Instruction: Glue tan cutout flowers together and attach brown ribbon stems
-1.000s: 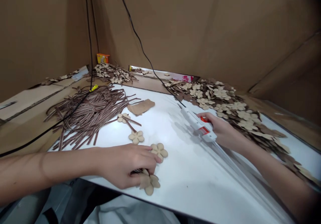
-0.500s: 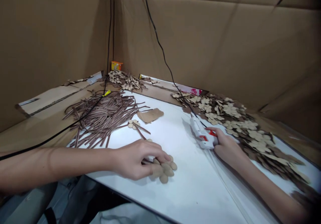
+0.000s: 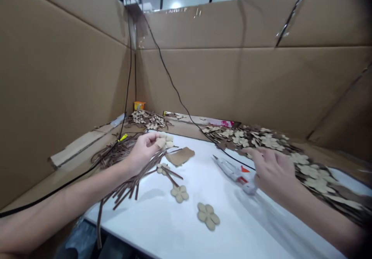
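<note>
My left hand (image 3: 143,150) is raised over the brown strips (image 3: 124,181), its thumb and fingers pinching a small cream felt flower (image 3: 166,139). My right hand (image 3: 273,164) reaches to the near edge of the heap of cream and brown felt flowers (image 3: 267,139), fingers stretched out; whether the tips touch a piece I cannot tell. Just left of that hand, a white glue gun (image 3: 231,170) with an orange trigger lies on the white board. A larger beige flower (image 3: 208,215) lies flat at the front. Two small flowers joined by brown strips (image 3: 172,178) lie behind it.
A torn brown scrap (image 3: 180,156) lies mid-board. Another flower heap (image 3: 148,119) and an orange box (image 3: 139,105) sit in the far corner. A black cable (image 3: 177,90) hangs across to the glue gun. Tall cardboard walls (image 3: 186,73) stand behind and to the left.
My right hand has let go of the glue gun and moved to the flower heap. My left hand has left the flower at the front and moved up and left. The view has tilted up.
</note>
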### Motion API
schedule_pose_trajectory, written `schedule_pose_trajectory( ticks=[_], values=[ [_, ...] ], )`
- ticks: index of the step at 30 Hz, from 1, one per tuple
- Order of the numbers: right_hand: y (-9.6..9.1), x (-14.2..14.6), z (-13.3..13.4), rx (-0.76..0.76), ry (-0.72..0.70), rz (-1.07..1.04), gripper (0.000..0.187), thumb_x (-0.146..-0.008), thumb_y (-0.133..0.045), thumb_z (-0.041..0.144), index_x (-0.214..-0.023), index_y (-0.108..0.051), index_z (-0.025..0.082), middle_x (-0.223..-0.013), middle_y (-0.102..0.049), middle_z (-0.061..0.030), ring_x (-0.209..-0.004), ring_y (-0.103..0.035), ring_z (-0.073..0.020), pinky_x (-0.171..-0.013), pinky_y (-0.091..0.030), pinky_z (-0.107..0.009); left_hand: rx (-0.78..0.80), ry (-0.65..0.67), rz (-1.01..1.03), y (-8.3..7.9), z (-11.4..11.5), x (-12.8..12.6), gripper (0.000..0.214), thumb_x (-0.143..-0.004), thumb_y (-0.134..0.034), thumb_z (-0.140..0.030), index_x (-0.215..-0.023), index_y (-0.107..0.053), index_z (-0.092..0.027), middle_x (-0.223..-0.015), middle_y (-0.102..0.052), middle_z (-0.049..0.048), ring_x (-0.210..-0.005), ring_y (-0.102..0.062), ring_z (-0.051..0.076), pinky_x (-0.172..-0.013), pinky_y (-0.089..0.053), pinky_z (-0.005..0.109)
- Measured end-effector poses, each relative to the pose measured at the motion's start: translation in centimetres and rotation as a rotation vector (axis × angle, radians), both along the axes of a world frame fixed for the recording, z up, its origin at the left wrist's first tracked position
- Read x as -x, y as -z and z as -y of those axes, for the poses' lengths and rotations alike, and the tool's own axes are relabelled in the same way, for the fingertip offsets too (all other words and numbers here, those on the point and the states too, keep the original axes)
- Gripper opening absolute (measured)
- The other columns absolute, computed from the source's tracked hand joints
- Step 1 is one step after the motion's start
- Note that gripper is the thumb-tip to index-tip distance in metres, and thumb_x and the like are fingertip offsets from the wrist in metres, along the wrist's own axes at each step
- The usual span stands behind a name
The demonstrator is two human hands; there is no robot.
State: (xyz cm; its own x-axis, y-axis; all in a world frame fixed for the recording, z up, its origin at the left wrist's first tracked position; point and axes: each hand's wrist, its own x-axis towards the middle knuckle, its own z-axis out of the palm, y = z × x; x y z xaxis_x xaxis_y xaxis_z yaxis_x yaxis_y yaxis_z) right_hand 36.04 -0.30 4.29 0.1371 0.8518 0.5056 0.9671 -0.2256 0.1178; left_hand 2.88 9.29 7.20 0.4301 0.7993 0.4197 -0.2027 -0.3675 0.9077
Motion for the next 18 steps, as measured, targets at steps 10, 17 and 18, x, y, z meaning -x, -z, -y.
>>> schedule_pose_trajectory(
  ticks=[10, 17, 18],
  values=[
    [-4.2, 20.0, -8.0, 0.259, -0.748, 0.098, 0.024, -0.083, -0.051, 0.017, -0.105, -0.060, 0.016, -0.105, -0.059, -0.0116, -0.099, -0.051, -0.0240, -0.079, -0.045, -0.035, -0.060, -0.205, -0.277, -1.9, -5.1, 4.6, 0.038, -0.061, -0.074, -0.048, -0.068, -0.060, -0.013, -0.067, -0.061, 0.0003, -0.062, -0.051, 0.012, -0.057, -0.038, 0.021],
    [-2.4, 23.5, -12.4, 0.415, -0.718, 0.248, 0.027, -0.089, -0.053, 0.031, -0.111, -0.056, 0.017, -0.115, -0.057, -0.0078, -0.098, -0.058, -0.0197, -0.083, -0.049, -0.041, -0.079, -0.330, -0.347, -1.4, -7.3, 6.9, 0.040, -0.064, -0.071, -0.050, -0.074, -0.061, -0.013, -0.070, -0.058, -0.0006, -0.066, -0.050, 0.012, -0.057, -0.037, 0.021],
    [-2.5, 23.6, -12.7, 0.428, -0.713, 0.261, 0.026, -0.089, -0.052, 0.030, -0.112, -0.056, 0.017, -0.115, -0.057, -0.0079, -0.098, -0.058, -0.0196, -0.083, -0.049, -0.041, -0.074, -0.338, -0.371, -1.3, -7.7, 7.2, 0.038, -0.066, -0.070, -0.049, -0.075, -0.060, -0.013, -0.072, -0.059, -0.0002, -0.068, -0.052, 0.013, -0.058, -0.039, 0.021]
  ],
)
